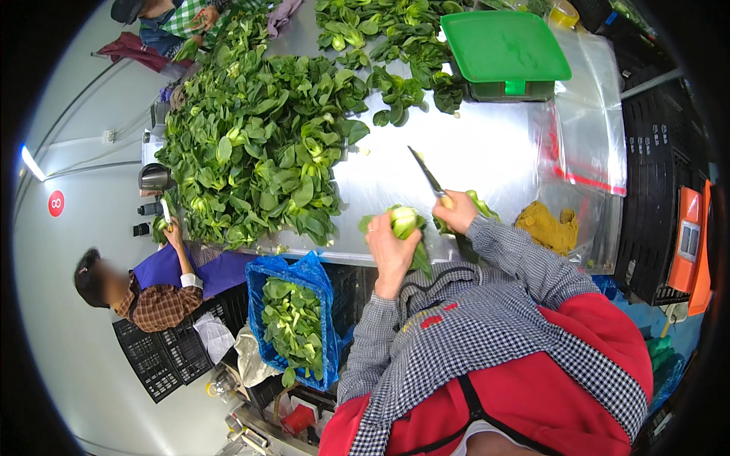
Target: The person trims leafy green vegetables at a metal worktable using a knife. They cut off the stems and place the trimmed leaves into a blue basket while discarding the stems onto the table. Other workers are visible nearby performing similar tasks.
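My left hand [393, 242] grips a head of bok choy [404, 222] near the front edge of the metal table [388, 171], its pale base facing up. To its right, my right hand [455, 213] holds a knife [428, 174] by its light handle, the blade pointing up and left over the table. Green stalks and leaves [481, 205] lie beside and partly behind my right hand; whether it touches them I cannot tell. A big pile of bok choy [256, 142] covers the table's left part, and more heads [399, 91] lie at the back.
A green-lidded container [505, 48], clear plastic bags [593, 119] and a yellow cloth [546, 227] are on the right. A blue-lined crate [329, 319] with loose leaves stands below the table edge. One co-worker [162, 296] with a knife is at the left, another [171, 25] at the far end.
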Demonstrator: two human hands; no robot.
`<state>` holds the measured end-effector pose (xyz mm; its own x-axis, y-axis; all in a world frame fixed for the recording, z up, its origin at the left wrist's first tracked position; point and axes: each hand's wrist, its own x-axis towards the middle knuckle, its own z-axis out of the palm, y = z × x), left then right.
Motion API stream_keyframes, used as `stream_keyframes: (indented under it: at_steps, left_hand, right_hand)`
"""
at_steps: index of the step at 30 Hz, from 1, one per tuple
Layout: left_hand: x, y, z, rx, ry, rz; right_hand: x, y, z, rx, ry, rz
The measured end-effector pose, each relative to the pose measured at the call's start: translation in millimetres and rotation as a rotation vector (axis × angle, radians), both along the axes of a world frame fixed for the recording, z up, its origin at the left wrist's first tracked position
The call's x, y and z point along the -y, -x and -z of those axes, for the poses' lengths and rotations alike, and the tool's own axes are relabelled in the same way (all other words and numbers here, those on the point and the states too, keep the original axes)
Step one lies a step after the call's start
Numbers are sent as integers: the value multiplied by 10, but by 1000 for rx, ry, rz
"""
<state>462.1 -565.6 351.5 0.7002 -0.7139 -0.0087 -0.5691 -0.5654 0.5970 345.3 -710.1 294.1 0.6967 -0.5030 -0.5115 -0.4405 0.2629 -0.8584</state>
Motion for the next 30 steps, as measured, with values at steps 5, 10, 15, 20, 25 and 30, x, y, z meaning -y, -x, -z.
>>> stream_keyframes:
  at_steps: [5, 10, 15, 20, 25, 30]
  left_hand:
    - [233, -523, 114, -709, 196, -315]
    - [1299, -1108, 348, -1122, 480, -263]
    - [2090, -1390, 793, -1038, 493, -256]
    - [2698, -1363, 1199, -1107, 484, -414]
    - [3266, -1359, 785, -1340, 605, 72]
    - [2957, -1284, 642, -853, 318, 214]
  right_hand:
    - [143, 374, 82, -228, -14, -69]
    - [289, 475, 64, -234, -118, -10]
    - [428, 534, 78, -229, -127, 107]
    - [488, 545, 120, -279, -116, 107]
    - [478, 425, 134, -293, -159, 73]
    - [468, 338, 160, -334, -187, 23]
